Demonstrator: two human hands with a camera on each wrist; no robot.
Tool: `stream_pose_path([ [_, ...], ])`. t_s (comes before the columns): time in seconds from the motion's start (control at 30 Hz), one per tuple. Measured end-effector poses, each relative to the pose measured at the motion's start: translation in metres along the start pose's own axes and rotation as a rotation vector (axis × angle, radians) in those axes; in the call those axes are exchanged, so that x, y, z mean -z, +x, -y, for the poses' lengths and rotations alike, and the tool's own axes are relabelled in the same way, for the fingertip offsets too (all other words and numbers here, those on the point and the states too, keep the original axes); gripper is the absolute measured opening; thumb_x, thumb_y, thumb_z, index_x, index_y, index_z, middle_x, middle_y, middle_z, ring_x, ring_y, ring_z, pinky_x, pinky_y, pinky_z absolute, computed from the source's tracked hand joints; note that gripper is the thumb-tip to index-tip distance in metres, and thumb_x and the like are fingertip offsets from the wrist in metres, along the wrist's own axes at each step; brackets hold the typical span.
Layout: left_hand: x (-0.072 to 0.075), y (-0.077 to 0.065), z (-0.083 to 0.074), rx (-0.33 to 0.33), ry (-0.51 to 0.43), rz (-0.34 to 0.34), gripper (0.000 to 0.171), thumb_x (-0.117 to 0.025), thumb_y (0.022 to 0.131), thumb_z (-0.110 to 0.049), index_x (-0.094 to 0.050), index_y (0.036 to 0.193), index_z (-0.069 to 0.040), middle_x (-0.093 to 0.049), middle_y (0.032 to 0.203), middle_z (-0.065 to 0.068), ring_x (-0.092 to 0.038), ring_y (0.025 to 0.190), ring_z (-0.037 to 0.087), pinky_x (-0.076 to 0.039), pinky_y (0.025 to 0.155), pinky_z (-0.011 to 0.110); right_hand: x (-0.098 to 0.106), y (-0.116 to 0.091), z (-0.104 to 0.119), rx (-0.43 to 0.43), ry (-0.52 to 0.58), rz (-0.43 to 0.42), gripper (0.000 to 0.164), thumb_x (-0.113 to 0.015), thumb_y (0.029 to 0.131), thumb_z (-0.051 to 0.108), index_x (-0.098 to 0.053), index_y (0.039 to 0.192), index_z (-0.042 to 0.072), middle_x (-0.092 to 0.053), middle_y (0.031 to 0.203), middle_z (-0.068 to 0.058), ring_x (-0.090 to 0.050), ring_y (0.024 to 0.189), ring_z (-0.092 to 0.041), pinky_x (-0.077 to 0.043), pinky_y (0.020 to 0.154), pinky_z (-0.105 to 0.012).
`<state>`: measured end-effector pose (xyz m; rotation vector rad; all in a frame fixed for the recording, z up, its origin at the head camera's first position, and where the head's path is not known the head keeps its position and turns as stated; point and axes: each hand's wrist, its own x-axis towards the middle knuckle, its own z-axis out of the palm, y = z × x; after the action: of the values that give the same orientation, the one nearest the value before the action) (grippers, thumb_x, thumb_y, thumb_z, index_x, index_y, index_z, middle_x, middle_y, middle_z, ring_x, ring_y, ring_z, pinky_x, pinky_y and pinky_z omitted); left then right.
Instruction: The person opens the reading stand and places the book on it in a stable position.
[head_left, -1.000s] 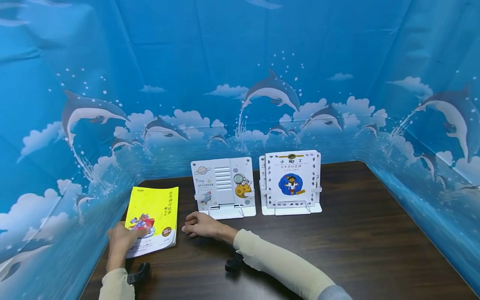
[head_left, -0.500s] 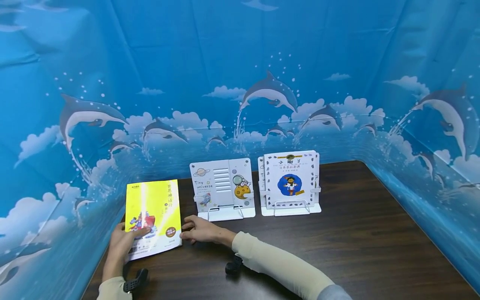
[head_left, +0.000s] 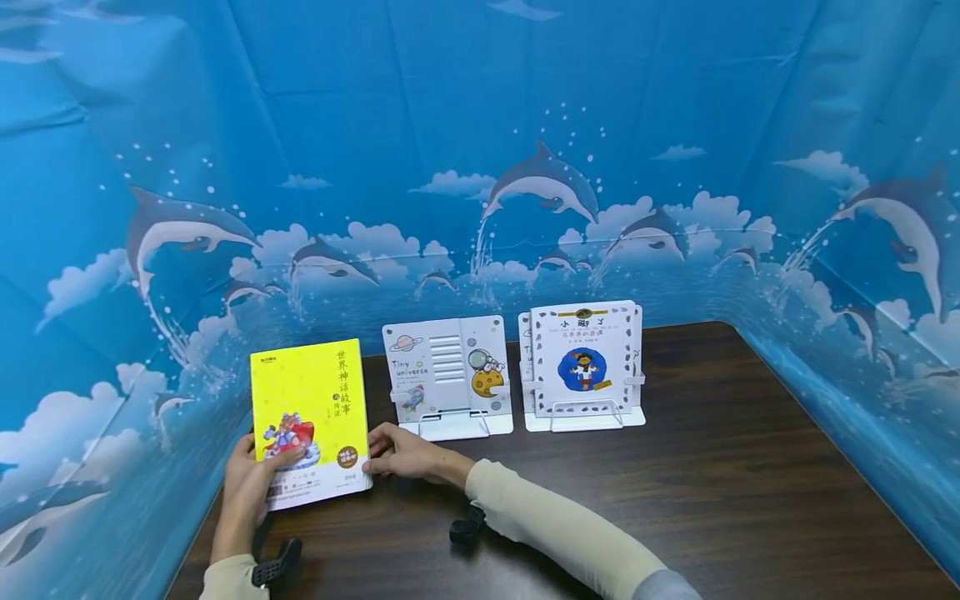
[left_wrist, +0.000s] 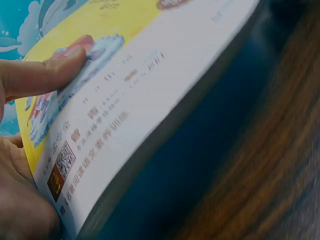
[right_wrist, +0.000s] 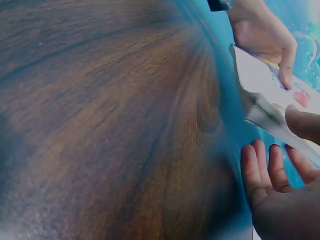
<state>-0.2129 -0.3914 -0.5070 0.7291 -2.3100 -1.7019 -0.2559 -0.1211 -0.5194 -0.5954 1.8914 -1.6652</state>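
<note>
My left hand (head_left: 246,483) grips a yellow paperback book (head_left: 307,392) by its lower left side, the thumb lying across the cover picture. In the left wrist view the book's white lower part (left_wrist: 150,85) is tilted up off the table. At the book's lower right edge is my right hand (head_left: 405,452). The right wrist view shows the right thumb (right_wrist: 302,121) by the edge, with the relaxed fingers (right_wrist: 276,165) spread below and apart from the book.
A white book stand (head_left: 447,375) with space drawings stands right of the book. Beside it another stand (head_left: 632,417) bears a white picture book (head_left: 581,362). A blue dolphin curtain (head_left: 480,167) surrounds the dark wooden table (head_left: 720,467).
My left hand has raised the yellow book off the table, tilted it up and brought it slightly right, to my right hand. The right hand has barely moved.
</note>
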Motion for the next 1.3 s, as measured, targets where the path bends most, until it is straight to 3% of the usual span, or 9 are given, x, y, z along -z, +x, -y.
stream_pose_path([
  [0.23, -0.008, -0.008, -0.012, -0.072, -0.141, 0.042, 0.057, -0.086, 0.091, -0.023, -0.044, 0.131, -0.025, -0.070, 0.088, -0.022, -0.075, 0.074, 0.002, -0.062, 0.067, 0.022, 0.008, -0.007, 0.005, 0.097, 0.072, -0.003, 0.036, -0.069, 0.099, -0.006, -0.054, 0.127, 0.010, -0.076, 0.119, -0.014, -0.077, 0.100, -0.020, -0.065, 0.090, -0.040],
  [0.33, -0.014, -0.011, -0.017, -0.123, -0.239, 0.080, 0.046, -0.079, 0.096, -0.019, -0.047, 0.129, -0.026, -0.074, 0.095, -0.020, -0.077, 0.080, 0.003, -0.063, 0.070, 0.023, 0.017, -0.010, 0.006, 0.129, 0.040, -0.032, 0.036, -0.069, 0.099, -0.005, -0.055, 0.128, 0.011, -0.077, 0.116, -0.011, -0.077, 0.098, -0.018, -0.065, 0.089, -0.036],
  [0.43, -0.021, -0.013, -0.022, -0.185, -0.342, 0.117, 0.036, -0.070, 0.102, -0.016, -0.051, 0.132, -0.022, -0.076, 0.102, -0.017, -0.077, 0.085, 0.005, -0.064, 0.072, 0.024, 0.028, -0.015, 0.009, 0.165, 0.010, -0.069, 0.037, -0.070, 0.098, -0.004, -0.058, 0.129, 0.011, -0.076, 0.113, -0.010, -0.075, 0.096, -0.015, -0.062, 0.087, -0.029],
  [0.63, -0.041, -0.016, -0.037, -0.282, -0.428, 0.150, 0.034, -0.067, 0.105, -0.013, -0.055, 0.137, -0.015, -0.077, 0.107, -0.012, -0.078, 0.086, 0.008, -0.064, 0.074, 0.024, 0.056, -0.026, 0.018, 0.249, -0.055, -0.131, 0.036, -0.069, 0.099, -0.004, -0.061, 0.132, 0.008, -0.079, 0.116, -0.015, -0.076, 0.100, -0.018, -0.062, 0.087, -0.029],
  [0.8, -0.064, -0.019, -0.054, -0.363, -0.503, 0.109, 0.040, -0.073, 0.100, -0.006, -0.061, 0.138, -0.007, -0.077, 0.109, -0.008, -0.079, 0.089, 0.007, -0.064, 0.077, 0.023, 0.082, -0.037, 0.027, 0.286, -0.150, -0.230, 0.036, -0.070, 0.101, 0.001, -0.064, 0.135, 0.010, -0.078, 0.119, -0.012, -0.074, 0.103, -0.020, -0.061, 0.091, -0.033],
  [0.97, -0.087, -0.025, -0.072, -0.465, -0.435, 0.044, 0.045, -0.078, 0.095, -0.003, -0.064, 0.138, 0.003, -0.078, 0.105, -0.016, -0.077, 0.089, 0.001, -0.061, 0.081, 0.015, 0.108, -0.047, 0.034, 0.288, -0.261, -0.363, 0.038, -0.074, 0.099, 0.006, -0.068, 0.137, 0.014, -0.075, 0.118, -0.007, -0.070, 0.103, -0.019, -0.058, 0.090, -0.032],
  [1.1, -0.104, -0.027, -0.085, -0.519, -0.311, 0.013, 0.045, -0.080, 0.095, -0.008, -0.068, 0.138, 0.000, -0.075, 0.104, -0.023, -0.073, 0.092, 0.001, -0.058, 0.084, 0.012, 0.129, -0.053, 0.037, 0.293, -0.287, -0.464, 0.038, -0.074, 0.099, 0.006, -0.070, 0.136, 0.012, -0.077, 0.114, -0.009, -0.071, 0.101, -0.020, -0.057, 0.085, -0.031],
  [1.17, -0.114, -0.027, -0.091, -0.538, -0.272, 0.007, 0.045, -0.082, 0.095, -0.014, -0.070, 0.137, -0.003, -0.075, 0.105, -0.019, -0.071, 0.092, 0.004, -0.058, 0.083, 0.012, 0.136, -0.056, 0.038, 0.304, -0.296, -0.525, 0.037, -0.074, 0.098, 0.005, -0.071, 0.134, 0.012, -0.078, 0.114, -0.009, -0.072, 0.102, -0.022, -0.058, 0.089, -0.035],
  [1.3, -0.133, -0.025, -0.102, -0.574, -0.234, 0.013, 0.045, -0.084, 0.094, -0.019, -0.073, 0.135, -0.005, -0.078, 0.115, 0.006, -0.068, 0.093, 0.008, -0.057, 0.081, 0.012, 0.147, -0.058, 0.036, 0.325, -0.335, -0.644, 0.035, -0.074, 0.098, 0.003, -0.072, 0.132, 0.011, -0.079, 0.112, -0.010, -0.074, 0.105, -0.025, -0.060, 0.098, -0.045],
])
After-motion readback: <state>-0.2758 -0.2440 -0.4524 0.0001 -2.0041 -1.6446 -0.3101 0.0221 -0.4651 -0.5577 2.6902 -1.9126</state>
